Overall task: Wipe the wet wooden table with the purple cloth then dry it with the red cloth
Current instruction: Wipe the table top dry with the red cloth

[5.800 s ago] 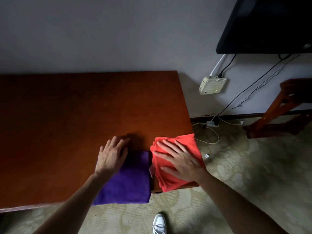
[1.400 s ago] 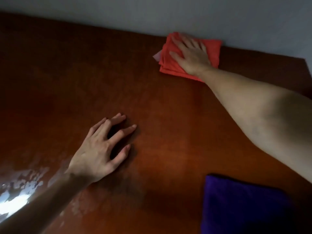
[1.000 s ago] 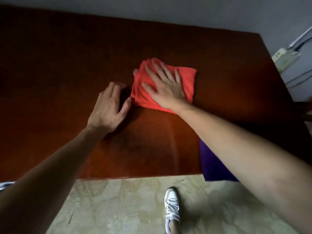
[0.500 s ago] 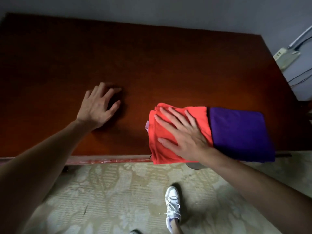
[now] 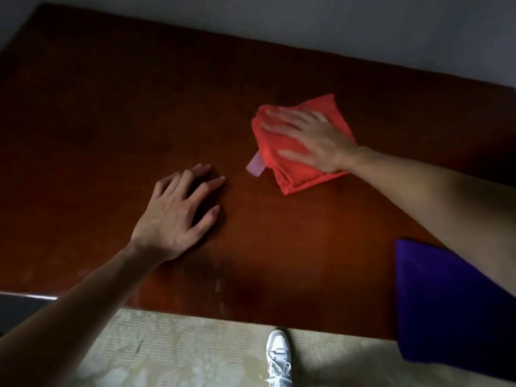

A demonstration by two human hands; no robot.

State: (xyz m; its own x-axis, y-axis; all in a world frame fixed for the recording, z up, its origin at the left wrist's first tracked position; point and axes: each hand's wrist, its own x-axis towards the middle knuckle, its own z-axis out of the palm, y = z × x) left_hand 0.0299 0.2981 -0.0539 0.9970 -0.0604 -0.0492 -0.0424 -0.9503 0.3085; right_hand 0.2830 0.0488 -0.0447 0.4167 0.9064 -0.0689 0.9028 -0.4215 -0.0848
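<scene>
The folded red cloth [image 5: 296, 169] lies on the dark wooden table [image 5: 139, 107], right of centre, with a pale label sticking out at its left side. My right hand [image 5: 312, 141] presses flat on top of it, fingers spread and blurred with motion. My left hand [image 5: 178, 213] rests palm down on the bare wood to the left, fingers apart, holding nothing. The folded purple cloth [image 5: 446, 308] sits at the table's near right corner, partly under my right forearm and hanging over the edge.
A grey wall runs along the table's far edge. Below the near edge is patterned beige carpet [image 5: 181, 353] with a white shoe [image 5: 279, 356]. A faint wet streak [image 5: 220, 291] shows on the wood near the front edge.
My right hand has pushed the red cloth from the near edge beside the purple cloth away toward the table's middle. My left hand stays flat on the wood.
</scene>
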